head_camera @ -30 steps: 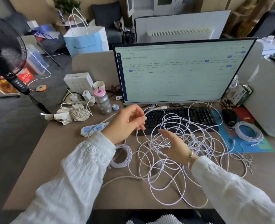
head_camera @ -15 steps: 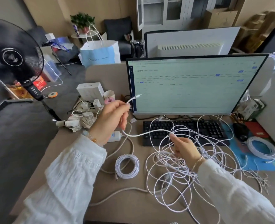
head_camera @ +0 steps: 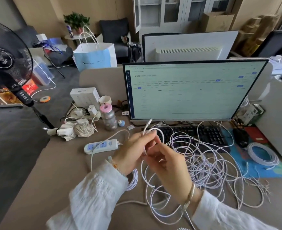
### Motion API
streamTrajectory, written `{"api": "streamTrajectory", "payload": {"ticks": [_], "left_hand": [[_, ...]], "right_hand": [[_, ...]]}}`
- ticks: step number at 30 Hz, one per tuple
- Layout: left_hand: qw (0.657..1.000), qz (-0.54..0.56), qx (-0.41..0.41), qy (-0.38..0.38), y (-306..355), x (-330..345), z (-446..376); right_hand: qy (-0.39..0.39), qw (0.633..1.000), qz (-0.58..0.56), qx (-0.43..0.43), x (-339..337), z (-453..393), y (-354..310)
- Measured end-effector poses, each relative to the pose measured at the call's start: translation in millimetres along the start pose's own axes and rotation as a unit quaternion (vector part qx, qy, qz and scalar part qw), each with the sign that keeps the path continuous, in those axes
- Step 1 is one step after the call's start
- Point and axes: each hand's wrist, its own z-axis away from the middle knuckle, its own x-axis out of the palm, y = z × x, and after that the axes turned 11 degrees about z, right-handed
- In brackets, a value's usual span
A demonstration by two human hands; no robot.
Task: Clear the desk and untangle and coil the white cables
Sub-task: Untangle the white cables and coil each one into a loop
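A big tangle of white cables (head_camera: 208, 165) sprawls over the desk (head_camera: 57, 171) in front of the keyboard (head_camera: 195, 135). My left hand (head_camera: 133, 151) grips one white cable near its plug end (head_camera: 148, 123), which sticks up above the fingers. My right hand (head_camera: 168, 170) meets it just to the right, fingers curled round the same cable where it bends over. One coiled white cable (head_camera: 133, 180) peeks out under my left wrist. Another finished coil (head_camera: 263, 154) lies on the blue mat at the right.
A monitor (head_camera: 195, 90) stands behind the keyboard. A white power strip (head_camera: 101, 146), a bottle (head_camera: 108, 118), a white box (head_camera: 85, 97), chargers and crumpled tissue (head_camera: 77, 130) crowd the left rear. A black mouse (head_camera: 240, 137) sits right; a fan (head_camera: 7, 63) stands beyond the left edge.
My left hand came down and right from beside the monitor with the cable end. My right hand rose from the tangle to meet it. The hands now touch over the desk's middle.
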Motion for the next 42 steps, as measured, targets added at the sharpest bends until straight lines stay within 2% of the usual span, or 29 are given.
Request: {"api": "streamTrajectory", "payload": {"ticks": [3, 6, 8, 11, 14, 17, 19, 20, 22, 24, 28, 30, 32, 33, 34, 37, 39, 42], "left_hand": [[0.997, 0.064, 0.015, -0.047, 13, 1, -2], [0.971, 0.205, -0.013, -0.124, 37, -7, -4], [0.956, 0.238, -0.032, -0.168, 50, -13, -3], [0.938, 0.265, -0.064, -0.212, 61, -22, 1], [0.913, 0.306, -0.098, -0.253, 69, -38, 0], [0.891, 0.331, -0.138, -0.277, 73, -57, -3], [0.893, 0.332, -0.148, -0.264, 75, -63, -2], [0.908, 0.314, -0.141, -0.238, 75, -64, -1], [0.948, 0.253, -0.113, -0.158, 72, -64, 1], [0.965, 0.214, -0.096, -0.118, 66, -58, 1], [0.986, 0.152, -0.044, -0.048, 39, -36, -8], [0.994, 0.112, 0.000, -0.009, 27, -24, -12], [0.995, 0.099, 0.032, 0.006, 19, -14, -14], [0.993, 0.108, 0.042, 0.010, 17, -10, -14], [0.991, 0.121, 0.053, 0.015, 16, -7, -14], [0.991, 0.113, 0.073, 0.002, 14, 0, -11], [0.993, 0.098, 0.055, -0.030, 14, 2, -6], [0.993, 0.099, 0.016, -0.063, 17, 5, 1]], "right_hand": [[-0.026, 1.000, 0.008, 0.002, 5, 0, 12], [-0.060, 0.988, 0.132, -0.044, 6, -2, 39], [-0.079, 0.977, 0.193, -0.048, 5, -7, 56], [-0.089, 0.973, 0.212, -0.020, 1, -19, 79], [-0.115, 0.974, 0.169, 0.095, -13, -34, 93], [-0.113, 0.955, -0.009, 0.275, -28, -44, 111], [-0.106, 0.928, -0.100, 0.343, -40, -48, 123], [-0.103, 0.919, -0.121, 0.361, -45, -49, 125], [-0.084, 0.908, -0.161, 0.377, -54, -50, 119], [-0.080, 0.910, -0.192, 0.360, -60, -54, 102], [-0.147, 0.930, -0.220, 0.255, -60, -58, 41], [-0.133, 0.949, -0.223, 0.177, -51, -56, 10], [-0.080, 0.988, -0.114, 0.062, -41, -52, -7], [-0.067, 0.995, -0.067, 0.021, -37, -49, -11], [-0.079, 0.996, -0.050, 0.017, -35, -47, -13], [-0.216, 0.970, -0.051, 0.097, -32, -45, -19], [-0.281, 0.945, -0.045, 0.163, -32, -47, -17], [-0.347, 0.893, -0.151, 0.244, -38, -50, -12]]}}
